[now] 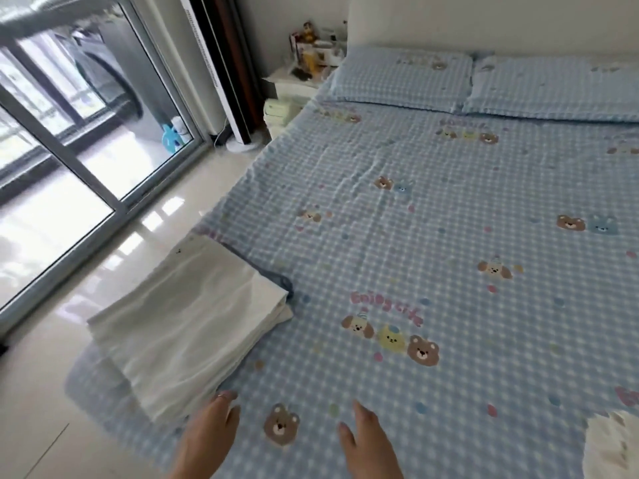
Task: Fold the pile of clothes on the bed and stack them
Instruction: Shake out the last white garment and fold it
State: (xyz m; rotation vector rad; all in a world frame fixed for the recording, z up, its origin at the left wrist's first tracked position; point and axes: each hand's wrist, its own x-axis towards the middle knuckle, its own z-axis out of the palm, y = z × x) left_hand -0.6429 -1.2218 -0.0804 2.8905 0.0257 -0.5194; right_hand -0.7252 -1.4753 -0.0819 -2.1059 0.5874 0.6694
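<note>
A folded white stack (pixel 186 326) lies at the bed (pixel 449 236) edge, left hand (pixel 207 433) beside it and right hand (pixel 366 444) both open and empty; one white garment (pixel 612 447), lower right, appears unfolded, so folding seems nearly complete.

Bright daylight pours in through the glass door (pixel 79 140) and throws white glare on the glossy floor (pixel 114 257) just beside it. The bed (pixel 432 236), farther from the door, is evenly lit with faint shadows. Everything looks soft and smeared; straight lines bow toward the edges.
</note>
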